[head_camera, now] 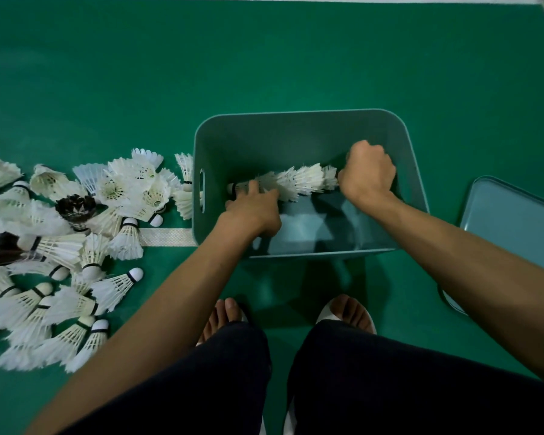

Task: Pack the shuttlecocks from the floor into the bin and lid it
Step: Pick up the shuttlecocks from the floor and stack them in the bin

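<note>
Head view: inside the bin (264,142), left grip (252,211) and right grip (369,174) clutch shuttlecock row (297,182).

White court line (170,237) — pale sandals (324,313)

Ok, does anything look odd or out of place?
Two dark-feathered shuttlecocks sit among the loose white feather shuttlecocks left of the teal plastic bin. Otherwise nothing: the left hand and right hand hold a nested row of white shuttlecocks inside the bin, and the teal lid lies flat to its right.
</note>
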A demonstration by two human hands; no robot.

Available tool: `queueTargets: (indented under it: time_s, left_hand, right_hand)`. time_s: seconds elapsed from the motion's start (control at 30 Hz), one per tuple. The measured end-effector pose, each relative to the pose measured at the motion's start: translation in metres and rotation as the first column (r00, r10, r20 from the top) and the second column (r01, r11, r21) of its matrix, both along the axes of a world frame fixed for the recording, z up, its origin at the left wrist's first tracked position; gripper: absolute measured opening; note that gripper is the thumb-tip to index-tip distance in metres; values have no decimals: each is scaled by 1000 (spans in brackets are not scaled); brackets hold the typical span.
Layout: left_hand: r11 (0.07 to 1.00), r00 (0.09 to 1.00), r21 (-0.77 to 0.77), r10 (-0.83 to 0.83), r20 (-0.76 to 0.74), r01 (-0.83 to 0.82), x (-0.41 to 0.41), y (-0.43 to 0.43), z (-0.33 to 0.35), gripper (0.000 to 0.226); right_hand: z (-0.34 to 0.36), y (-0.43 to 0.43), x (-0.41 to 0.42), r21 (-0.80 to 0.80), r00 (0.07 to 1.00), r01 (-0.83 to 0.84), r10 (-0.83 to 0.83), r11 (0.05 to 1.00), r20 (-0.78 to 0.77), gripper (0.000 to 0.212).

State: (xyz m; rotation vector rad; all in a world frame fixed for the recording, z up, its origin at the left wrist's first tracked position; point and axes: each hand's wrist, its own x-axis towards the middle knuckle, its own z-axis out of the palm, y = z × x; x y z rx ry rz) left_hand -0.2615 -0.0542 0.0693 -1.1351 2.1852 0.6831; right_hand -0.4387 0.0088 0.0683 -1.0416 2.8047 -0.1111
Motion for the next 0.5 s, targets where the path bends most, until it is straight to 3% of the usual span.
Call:
queueTargets:
  time_s: [0.2, 0.3, 0.43, 0.5]
  left_hand:
    - [997, 999, 78, 22, 41, -26, -3, -6, -4, 75]
    - [996, 999, 88, 31, 22, -33, -4, -10, -8, 72]
    - [995, 1000, 93, 29, 12, -30, -4, -13, -11, 73]
    - [995, 999, 93, 32, 5, -32, -4, -14, -11, 74]
  right_hand:
    - [-14, -15, -7, -123, 878, 359, -290, 925, 381, 15]
    - [-20, -22, -8, -71, 718, 522, -393, 850, 574, 4]
    - [-28, -24, -10, -36, 510, 674, -430, 738, 745, 13]
    - [-30, -25, -12, -4, 457, 694, -435, 720, 776, 15]
